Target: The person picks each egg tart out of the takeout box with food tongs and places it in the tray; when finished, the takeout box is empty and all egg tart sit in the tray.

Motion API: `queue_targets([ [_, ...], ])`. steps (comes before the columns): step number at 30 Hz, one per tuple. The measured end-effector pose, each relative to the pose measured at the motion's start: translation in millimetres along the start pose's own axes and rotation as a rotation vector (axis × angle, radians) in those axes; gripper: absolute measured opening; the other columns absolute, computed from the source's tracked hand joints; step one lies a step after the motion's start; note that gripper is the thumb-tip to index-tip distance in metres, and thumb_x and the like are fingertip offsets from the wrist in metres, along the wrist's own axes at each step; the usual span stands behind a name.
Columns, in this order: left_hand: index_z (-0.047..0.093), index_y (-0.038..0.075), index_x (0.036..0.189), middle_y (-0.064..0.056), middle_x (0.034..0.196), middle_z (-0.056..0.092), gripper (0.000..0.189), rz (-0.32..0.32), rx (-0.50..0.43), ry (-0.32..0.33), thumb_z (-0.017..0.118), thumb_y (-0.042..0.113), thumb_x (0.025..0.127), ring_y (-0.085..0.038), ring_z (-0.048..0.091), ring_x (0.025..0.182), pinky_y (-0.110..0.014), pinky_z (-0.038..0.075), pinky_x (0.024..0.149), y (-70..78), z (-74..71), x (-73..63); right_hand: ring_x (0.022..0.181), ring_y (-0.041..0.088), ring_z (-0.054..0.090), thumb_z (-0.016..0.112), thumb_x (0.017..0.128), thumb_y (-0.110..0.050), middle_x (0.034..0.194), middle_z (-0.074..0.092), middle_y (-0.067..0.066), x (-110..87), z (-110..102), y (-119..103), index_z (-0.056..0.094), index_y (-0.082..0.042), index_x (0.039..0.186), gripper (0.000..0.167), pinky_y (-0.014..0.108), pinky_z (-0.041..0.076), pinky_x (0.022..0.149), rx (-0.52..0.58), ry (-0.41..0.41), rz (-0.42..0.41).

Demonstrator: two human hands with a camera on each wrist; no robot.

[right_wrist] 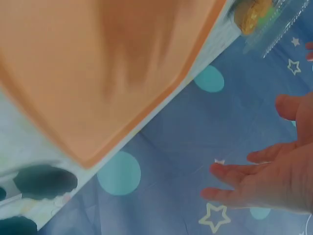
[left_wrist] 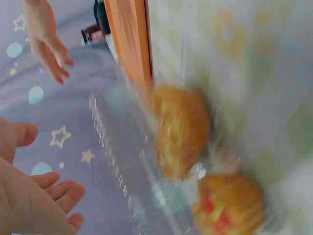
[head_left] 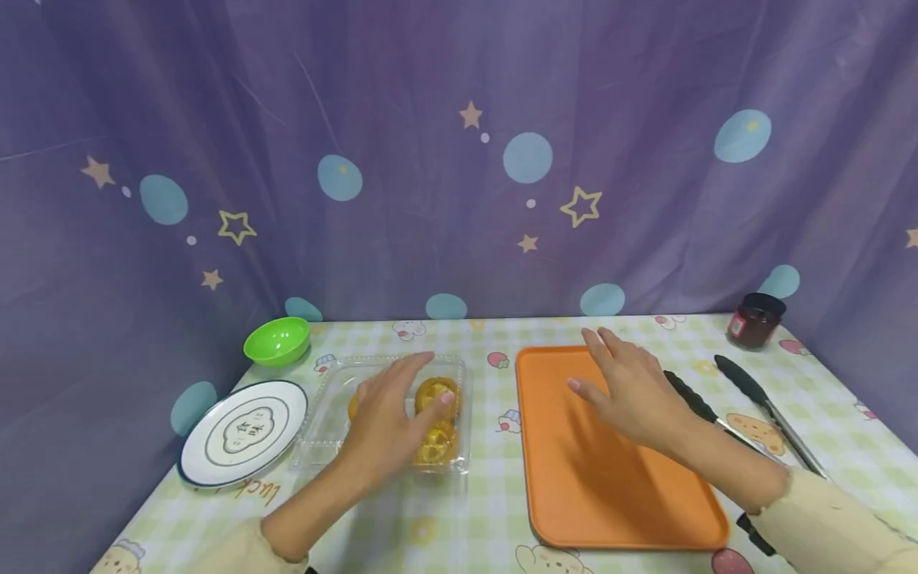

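Note:
My left hand (head_left: 390,422) hovers over a clear plastic clamshell box (head_left: 330,402), fingers extended and thumb apart, holding nothing. Inside the box sit several round golden pastries (head_left: 436,442), partly hidden by that hand. In the left wrist view, one blurred pastry (left_wrist: 230,205) shows red bits on top. Above an orange rectangular tray (head_left: 574,478), my right hand (head_left: 634,391) is raised with its fingers spread and nothing in its grasp. Its shadow falls on the tray, which bears no food.
Left of the box lie a white plate (head_left: 208,446) with a dark rim and a green bowl (head_left: 276,343). Black-and-metal tongs (head_left: 742,379) rest right of the tray, partly behind my right forearm. A dark jar (head_left: 756,323) stands at the back right, near the purple curtain (head_left: 430,80).

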State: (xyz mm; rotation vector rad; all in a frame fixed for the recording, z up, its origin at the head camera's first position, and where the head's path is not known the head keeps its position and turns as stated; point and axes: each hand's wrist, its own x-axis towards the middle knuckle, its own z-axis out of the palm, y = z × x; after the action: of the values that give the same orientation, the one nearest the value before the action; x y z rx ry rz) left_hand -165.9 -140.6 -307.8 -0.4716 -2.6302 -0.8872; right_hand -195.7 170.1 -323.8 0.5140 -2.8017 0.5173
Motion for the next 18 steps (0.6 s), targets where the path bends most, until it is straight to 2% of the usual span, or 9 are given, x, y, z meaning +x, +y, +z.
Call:
queue_targets([
  [2,0.056,0.013,0.133,-0.004,0.134,0.057,0.051,0.005,-0.081,0.046,0.072,0.026,0.087,-0.025,0.05,0.126,-0.047,0.035,0.109,2.7,2.6,-7.4,0.13,0.05,0.034,0.061,0.094,-0.037,0.147,0.033,0.031,0.7,5,-2,0.031,0.0,0.149,0.072,0.066,0.025,0.108,-0.007,0.037,-0.05],
  [4,0.059,0.016,0.129,-0.001,0.13,0.059,0.046,-0.019,-0.168,0.053,0.074,0.022,0.086,-0.021,0.052,0.123,-0.046,0.04,0.107,5.9,4.1,-13.7,0.129,0.049,0.037,0.064,0.093,-0.035,0.145,0.036,0.03,1.1,9,-4,0.034,0.0,0.147,0.071,0.064,0.029,0.107,-0.013,0.07,-0.093],
  [10,0.062,0.024,0.125,0.007,0.123,0.061,0.04,-0.143,-0.347,0.009,0.073,0.023,0.086,-0.016,0.052,0.117,-0.049,0.039,0.107,13.7,4.6,-22.9,0.129,0.047,0.038,0.066,0.091,-0.036,0.146,0.037,0.026,2.3,15,-11,0.039,0.001,0.145,0.071,0.064,0.031,0.107,-0.009,0.079,-0.152],
  [13,0.063,0.02,0.124,0.005,0.119,0.063,0.038,-0.171,-0.419,-0.011,0.072,0.019,0.087,-0.017,0.054,0.112,-0.047,0.041,0.104,17.7,6.0,-26.1,0.13,0.045,0.038,0.067,0.09,-0.038,0.146,0.038,0.025,1.6,19,-14,0.041,0.001,0.143,0.071,0.064,0.03,0.107,0.02,0.06,-0.173],
  [15,0.064,0.015,0.122,0.003,0.119,0.064,0.036,-0.183,-0.498,-0.035,0.071,0.014,0.087,-0.018,0.056,0.11,-0.041,0.044,0.101,20.9,8.3,-28.8,0.13,0.044,0.038,0.068,0.089,-0.038,0.146,0.039,0.023,0.9,23,-17,0.044,0.001,0.142,0.07,0.064,0.029,0.108,0.049,0.052,-0.19],
  [18,0.062,0.007,0.121,-0.004,0.12,0.062,0.033,-0.193,-0.66,-0.118,0.068,0.01,0.088,-0.021,0.058,0.107,-0.03,0.049,0.095,26.0,13.3,-35.0,0.129,0.043,0.041,0.07,0.088,-0.036,0.144,0.042,0.022,0.0,30,-22,0.049,0.001,0.138,0.066,0.064,0.03,0.107,0.104,0.049,-0.213],
])
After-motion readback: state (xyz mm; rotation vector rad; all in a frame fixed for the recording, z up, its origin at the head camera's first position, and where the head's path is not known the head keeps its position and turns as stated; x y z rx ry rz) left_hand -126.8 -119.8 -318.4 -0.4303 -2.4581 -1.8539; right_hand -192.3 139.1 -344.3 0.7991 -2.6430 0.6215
